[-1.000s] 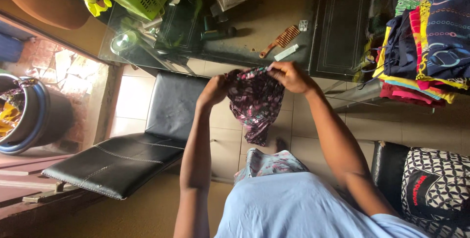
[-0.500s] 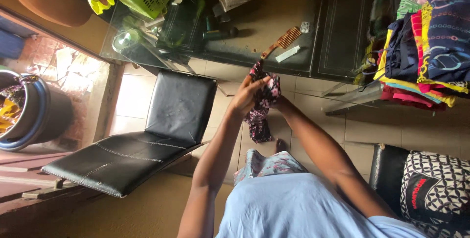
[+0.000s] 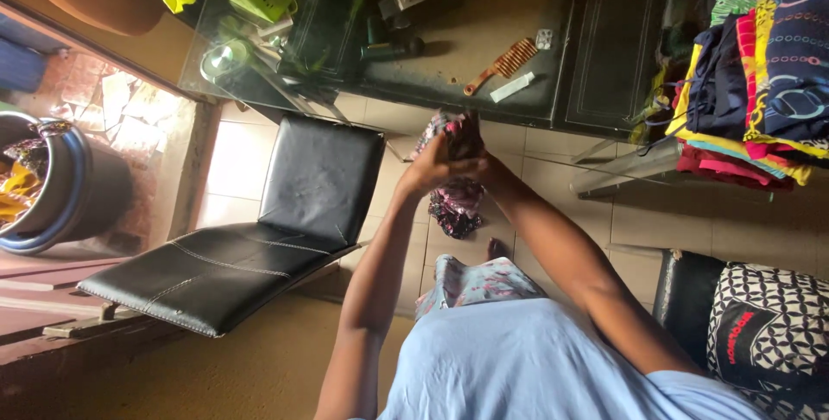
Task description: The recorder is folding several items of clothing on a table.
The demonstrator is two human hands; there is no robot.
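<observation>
A: Obs. — left hand (image 3: 429,170) and right hand (image 3: 480,164) meet in mid-air, both closed tight on a dark patterned cloth (image 3: 456,200). The cloth is bunched between the palms; its loose end hangs below them, over the tiled floor (image 3: 553,187), just off the near edge of the dark bench (image 3: 484,40).

B: Is the hold secure?

A: Fingers of both hands are wrapped round the bundle, no gap seen. How much fabric each palm has, I cannot tell; the hands hide it.

B: Risks?

A: Judgement only: the hanging end is unsupported. If either grip loosens, the bundle could unroll and drop to the floor. It could also swing against the black chair (image 3: 319,178) just beside it.

B: And the bench?

A: A wooden comb (image 3: 503,64) and a small white tube (image 3: 512,87) lie near its near edge. A wide sweep of the cloth could knock them off.
</observation>
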